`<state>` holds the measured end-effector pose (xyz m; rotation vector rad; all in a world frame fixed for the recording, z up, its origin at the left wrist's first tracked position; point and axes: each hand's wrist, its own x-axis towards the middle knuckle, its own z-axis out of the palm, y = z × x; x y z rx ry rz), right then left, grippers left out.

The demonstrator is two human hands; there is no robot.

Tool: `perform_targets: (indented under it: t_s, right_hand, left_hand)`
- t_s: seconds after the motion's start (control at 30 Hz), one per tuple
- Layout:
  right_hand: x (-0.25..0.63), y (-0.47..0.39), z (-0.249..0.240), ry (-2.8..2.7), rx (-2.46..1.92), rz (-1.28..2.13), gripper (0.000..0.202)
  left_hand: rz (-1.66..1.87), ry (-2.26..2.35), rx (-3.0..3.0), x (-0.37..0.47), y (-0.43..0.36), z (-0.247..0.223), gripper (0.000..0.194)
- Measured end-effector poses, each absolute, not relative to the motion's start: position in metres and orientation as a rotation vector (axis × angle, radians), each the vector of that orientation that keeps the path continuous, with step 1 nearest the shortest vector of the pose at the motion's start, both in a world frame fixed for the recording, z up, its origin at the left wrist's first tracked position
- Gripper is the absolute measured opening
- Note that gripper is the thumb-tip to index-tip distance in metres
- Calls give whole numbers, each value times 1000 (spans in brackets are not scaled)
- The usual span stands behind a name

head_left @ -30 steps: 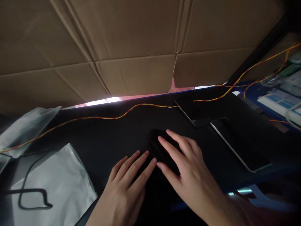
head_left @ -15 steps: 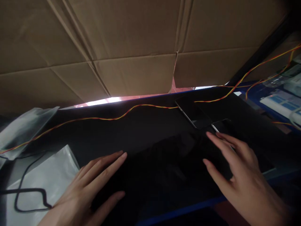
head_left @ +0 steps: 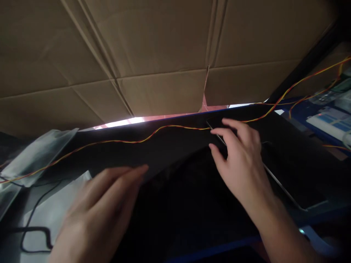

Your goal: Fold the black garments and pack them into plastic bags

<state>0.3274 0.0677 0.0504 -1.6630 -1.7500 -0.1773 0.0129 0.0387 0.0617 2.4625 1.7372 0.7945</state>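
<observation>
My right hand (head_left: 238, 157) reaches over a dark slab that looks like a phone (head_left: 218, 137), its fingers spread and curved at the slab's left edge and top; the hand covers most of it. Beside my right forearm lies a second, larger dark slab with a pale rim, like a phone or tablet (head_left: 293, 175). My left hand (head_left: 95, 208) is blurred, with its fingers drawn together above the table and the thumb hidden; whatever they may hold cannot be made out. Between the hands spreads a very dark area (head_left: 175, 204), cloth, sheet or shadow, I cannot tell which.
A red-and-yellow twisted wire (head_left: 120, 141) runs across the black tabletop (head_left: 164, 146). Clear plastic bags (head_left: 41, 153) and a black cable (head_left: 35, 230) lie at left. Cardboard (head_left: 164, 44) stands behind the far edge. White-and-blue packs (head_left: 329, 122) sit at right.
My right hand has moved left and away from me onto the phone-like slab, uncovering the larger slab. My left hand's spread fingers have come together. The view has shifted slightly.
</observation>
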Motion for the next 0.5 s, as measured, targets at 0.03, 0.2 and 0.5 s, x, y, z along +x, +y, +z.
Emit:
perform_targets:
  t_s: [0.03,0.2,0.5]
  right_hand:
    - [322,62,48,-1793,-1620,-134,21]
    - [316,25,26,-2100,-1562,419,20]
    - [336,7,29,-2235,-1637,742,82]
  left_hand:
    - [731,1642,2488,16,37,60,29]
    - [369,1301,2588,3,22,32,35]
    - [309,2002,2530,11,41,38,63]
